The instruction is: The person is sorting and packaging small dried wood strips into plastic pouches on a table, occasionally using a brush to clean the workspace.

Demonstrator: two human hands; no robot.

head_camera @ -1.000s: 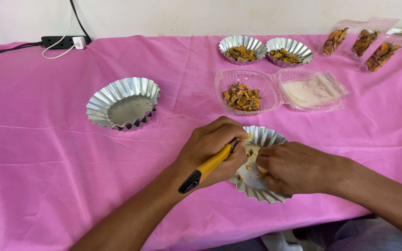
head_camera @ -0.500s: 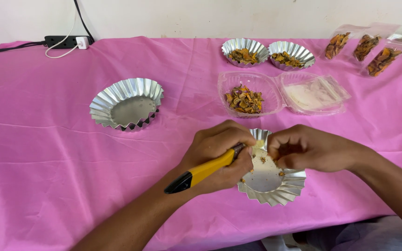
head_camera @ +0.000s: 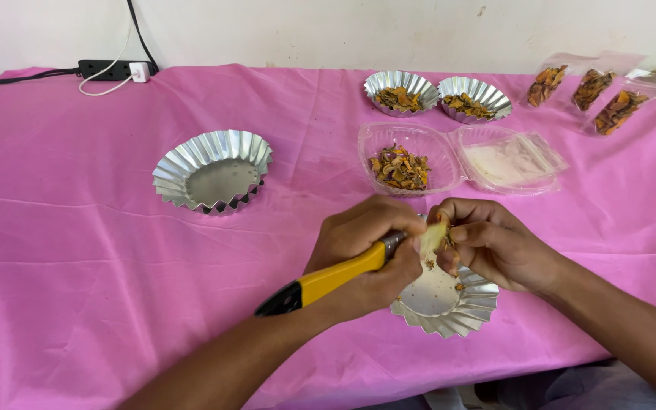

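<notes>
Lower centre: left hand [head_camera: 362, 250] grips a yellow-handled knife [head_camera: 328, 277]; right hand [head_camera: 495, 243] pinches a pale piece [head_camera: 433, 239] over a foil dish [head_camera: 446, 304].

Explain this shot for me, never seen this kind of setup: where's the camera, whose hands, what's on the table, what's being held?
There is no machine here. One camera sits on a person's head and looks down at their own two bare hands, so this is their view.

The left hand grips a yellow-and-black handled tool; its working end is hidden between the hands. The right hand pinches a small pale piece over a fluted foil cup that catches crumbs.

On the pink tablecloth also lie an empty foil cup, two filled foil cups, an open clear plastic clamshell with orange-brown bits in one half, three clear pouches, and a power strip at the back.
</notes>
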